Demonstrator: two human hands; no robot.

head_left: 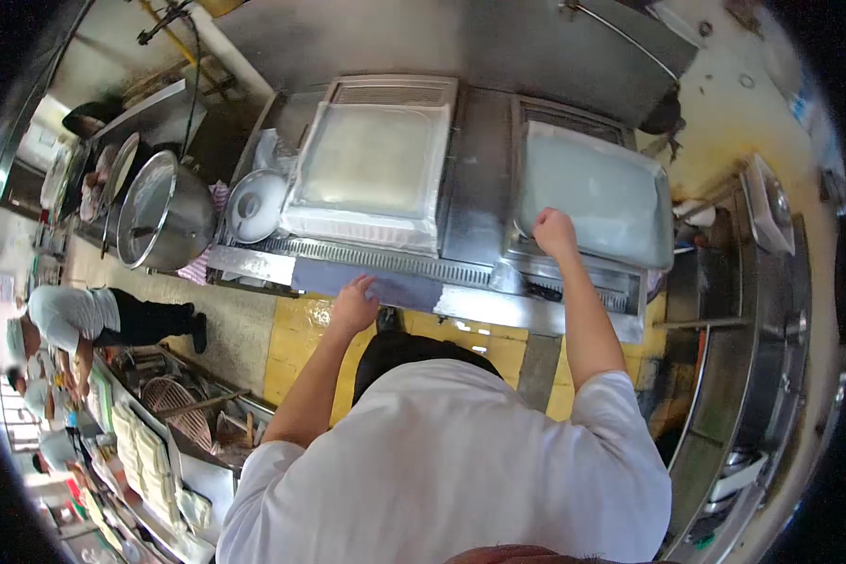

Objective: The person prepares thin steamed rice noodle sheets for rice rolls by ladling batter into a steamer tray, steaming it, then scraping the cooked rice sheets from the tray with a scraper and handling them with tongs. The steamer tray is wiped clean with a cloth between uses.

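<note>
My right hand (555, 232) is closed in a fist over the front left part of a wide metal tray (669, 221). A smooth pale blue-white layer (592, 188) covers this tray. What the fingers hold, if anything, is hidden. Down at the counter's front edge, my left hand (354, 305) lies beside a blue-grey strip (409, 289), its fingers loosely apart and holding nothing visible. Behind it stands a second tray (437, 211), lined with white cloth or film under a pale cream sheet (371, 155).
A round metal lid (256, 207) and a large steel pot (164, 211) stand at the left. Steel shelving (738, 320) runs along the right. Co-workers, one in a white shirt (70, 315), work at the far left near a table with pale packages (141, 451).
</note>
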